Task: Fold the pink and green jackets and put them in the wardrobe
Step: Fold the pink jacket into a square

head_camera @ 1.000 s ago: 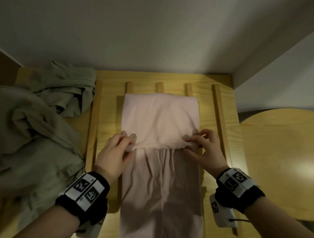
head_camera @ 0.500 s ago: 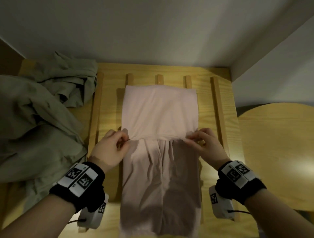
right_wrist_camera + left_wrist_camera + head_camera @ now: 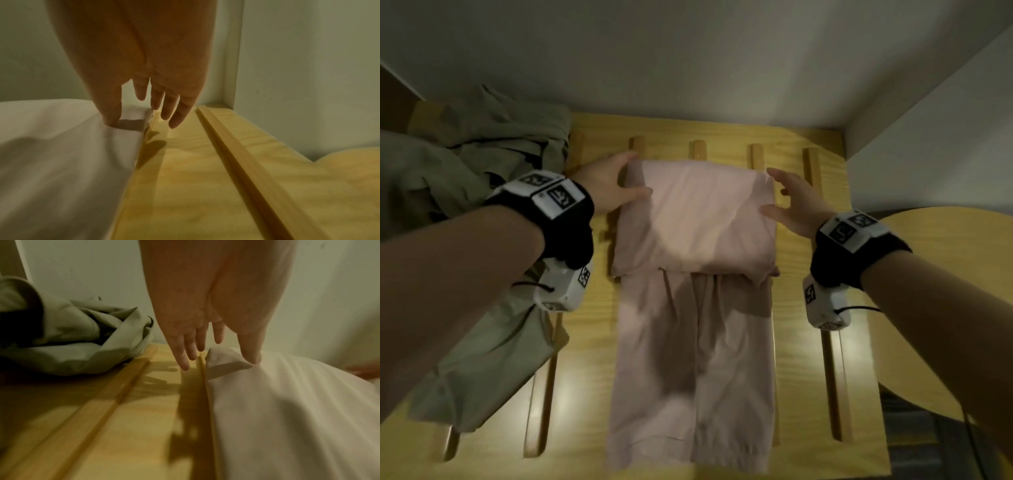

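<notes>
The pink jacket (image 3: 695,240) lies flat on the wooden slatted surface (image 3: 801,274), its far half doubled over into a thicker pad. My left hand (image 3: 638,174) is at the pad's far left corner, thumb resting on top of the fabric (image 3: 287,402) and straight fingers beside its edge. My right hand (image 3: 768,190) mirrors it at the far right corner, thumb on the cloth (image 3: 61,146) and fingers hovering over the wood. Neither hand grips anything. The green jacket (image 3: 465,192) lies crumpled in a heap at the left.
A white wall (image 3: 688,68) runs close behind the surface, and a white panel (image 3: 928,154) closes the right side. A round wooden tabletop (image 3: 945,291) sits to the right. Raised wooden slats (image 3: 236,154) run along the surface beside the jacket.
Both hands let go of the folded hem at the jacket's middle and moved forward to the far corners of the doubled part. The fold stayed in place.
</notes>
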`<state>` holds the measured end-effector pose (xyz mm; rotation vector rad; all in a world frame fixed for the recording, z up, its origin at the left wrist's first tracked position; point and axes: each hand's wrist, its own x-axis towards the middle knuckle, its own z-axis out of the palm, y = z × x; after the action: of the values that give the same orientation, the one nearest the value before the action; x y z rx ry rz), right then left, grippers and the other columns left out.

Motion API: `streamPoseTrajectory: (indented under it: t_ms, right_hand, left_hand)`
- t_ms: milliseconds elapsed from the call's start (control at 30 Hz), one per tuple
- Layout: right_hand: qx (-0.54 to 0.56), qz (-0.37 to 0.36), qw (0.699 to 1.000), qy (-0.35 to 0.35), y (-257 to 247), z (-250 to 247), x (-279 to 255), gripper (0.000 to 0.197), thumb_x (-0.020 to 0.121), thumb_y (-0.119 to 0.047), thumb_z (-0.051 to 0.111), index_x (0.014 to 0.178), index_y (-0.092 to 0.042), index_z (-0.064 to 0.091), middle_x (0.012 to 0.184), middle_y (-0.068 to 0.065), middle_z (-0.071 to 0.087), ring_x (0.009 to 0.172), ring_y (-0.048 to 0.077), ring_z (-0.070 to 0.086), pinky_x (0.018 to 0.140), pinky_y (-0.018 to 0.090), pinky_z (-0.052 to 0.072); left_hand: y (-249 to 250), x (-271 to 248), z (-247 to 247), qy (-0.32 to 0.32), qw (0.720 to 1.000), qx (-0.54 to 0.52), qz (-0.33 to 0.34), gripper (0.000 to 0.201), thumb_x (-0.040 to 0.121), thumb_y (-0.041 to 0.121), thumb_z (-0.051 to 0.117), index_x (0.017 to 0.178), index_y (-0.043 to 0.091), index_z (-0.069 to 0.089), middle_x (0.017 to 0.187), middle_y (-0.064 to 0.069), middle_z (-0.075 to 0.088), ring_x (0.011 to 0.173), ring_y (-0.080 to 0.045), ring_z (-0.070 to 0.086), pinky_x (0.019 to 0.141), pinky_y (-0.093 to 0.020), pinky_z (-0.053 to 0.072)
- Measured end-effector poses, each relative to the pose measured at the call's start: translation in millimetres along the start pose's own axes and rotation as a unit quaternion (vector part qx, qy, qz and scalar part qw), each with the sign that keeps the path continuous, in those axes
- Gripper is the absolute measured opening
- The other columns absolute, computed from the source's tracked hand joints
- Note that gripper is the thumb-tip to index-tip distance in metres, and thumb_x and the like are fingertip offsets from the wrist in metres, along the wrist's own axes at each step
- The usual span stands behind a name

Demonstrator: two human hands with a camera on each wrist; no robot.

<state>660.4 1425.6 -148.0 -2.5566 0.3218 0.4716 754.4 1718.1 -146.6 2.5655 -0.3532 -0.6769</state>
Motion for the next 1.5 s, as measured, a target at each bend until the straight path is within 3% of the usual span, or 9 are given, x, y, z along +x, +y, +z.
streamPoseTrajectory:
  t_ms: [167,300,467,633,800,967,1067,1333,1500]
  right_hand:
    - [-0.064,-0.009,0.997,-0.04,-4.7,-2.2,23.4,0.067,0.093,-0.026,0.054,0.148,-0.012,0.018,0.155,0.006,0.019,0.14,0.025,0.025,0.109,0.032,0.023]
    - [-0.068,0.026,0.996,-0.051,-8.0,-5.8,35.5,0.07,0.087,-0.029,0.062,0.145,-0.012,0.027,0.148,0.011,0.031,0.134,0.029,0.033,0.107,0.036,0.029]
    - [-0.078,0.034,0.996,-0.037,-14.5,-12.6,43.9,0.05,0.082,-0.034,0.068,0.123,-0.008,0.055,0.124,0.017,0.051,0.117,0.032,0.045,0.097,0.038,0.04]
    - [-0.051,0.058,0.995,-0.056,-19.7,-15.6,47.1,0.046,0.086,-0.035,0.062,0.118,-0.005,0.049,0.115,0.012,0.052,0.105,0.03,0.051,0.075,0.028,0.033]
    - [0.056,-0.001,0.997,0.049,-22.6,-22.4,42.7,0.028,0.088,-0.03,0.061,0.097,-0.013,0.04,0.09,0.005,0.047,0.08,0.019,0.043,0.056,0.027,0.019]
    - [0.181,-0.058,0.972,0.135,-25.9,-36.7,30.2,0.026,0.083,-0.019,0.066,0.086,-0.018,0.04,0.068,-0.01,0.039,0.057,0.0,0.038,0.051,0.01,0.033]
    - [0.254,-0.12,0.949,0.143,-23.1,-42.9,10.4,0.034,0.08,-0.007,0.069,0.075,-0.026,0.04,0.071,-0.01,0.045,0.065,0.002,0.043,0.061,0.018,0.037]
    - [0.124,-0.167,0.976,0.067,-1.7,0.0,-66.7,0.028,0.075,0.0,0.066,0.09,-0.019,0.053,0.086,-0.007,0.055,0.077,0.003,0.05,0.065,0.011,0.037]
    - [0.105,-0.114,0.988,0.023,6.7,36.3,-89.0,0.023,0.076,0.004,0.065,0.089,-0.014,0.059,0.088,-0.002,0.056,0.076,0.013,0.048,0.067,0.009,0.034]
  left_hand:
    - [9.3,21.1,0.7,-0.022,1.0,0.007,-0.003,0.082,0.082,0.038,0.067,0.148,0.023,0.022,0.151,-0.007,0.032,0.134,-0.025,0.037,0.102,-0.027,0.032]
    - [17.3,28.9,2.8,-0.038,0.998,0.042,-0.004,0.071,0.081,0.037,0.068,0.141,0.016,0.036,0.141,-0.01,0.044,0.124,-0.028,0.045,0.097,-0.031,0.039]
    - [23.9,36.6,-1.7,-0.072,0.992,0.092,-0.035,0.061,0.079,0.04,0.07,0.127,0.009,0.049,0.125,-0.012,0.053,0.109,-0.028,0.051,0.076,-0.028,0.039]
    - [27.8,41.1,-4.2,-0.108,0.99,0.085,-0.015,0.042,0.082,0.035,0.068,0.11,0.007,0.055,0.107,-0.011,0.056,0.089,-0.02,0.046,0.069,-0.026,0.033]
    - [35.4,38.0,-22.6,-0.01,0.998,0.052,0.042,0.032,0.08,0.034,0.07,0.087,0.008,0.052,0.102,-0.02,0.06,0.095,-0.029,0.057,0.069,-0.03,0.034]
    - [41.2,13.9,-36.9,0.156,0.978,-0.007,0.139,0.023,0.079,0.019,0.062,0.095,0.006,0.052,0.102,-0.022,0.057,0.094,-0.035,0.057,0.07,-0.036,0.039]
    - [38.2,-13.1,-37.2,0.183,0.964,0.003,0.194,0.026,0.074,0.019,0.057,0.093,0.003,0.054,0.096,-0.02,0.056,0.09,-0.032,0.053,0.068,-0.035,0.035]
    - [6.2,-76.1,6.8,0.084,0.959,0.094,0.253,0.015,0.071,0.025,0.055,0.081,0.017,0.047,0.078,-0.006,0.052,0.07,-0.031,0.055,0.058,-0.031,0.038]
    - [-16.6,-99.8,41.7,0.009,0.97,0.13,0.205,0.04,0.063,0.014,0.078,0.093,0.023,0.053,0.1,-0.006,0.063,0.098,-0.03,0.063,0.072,-0.035,0.047]
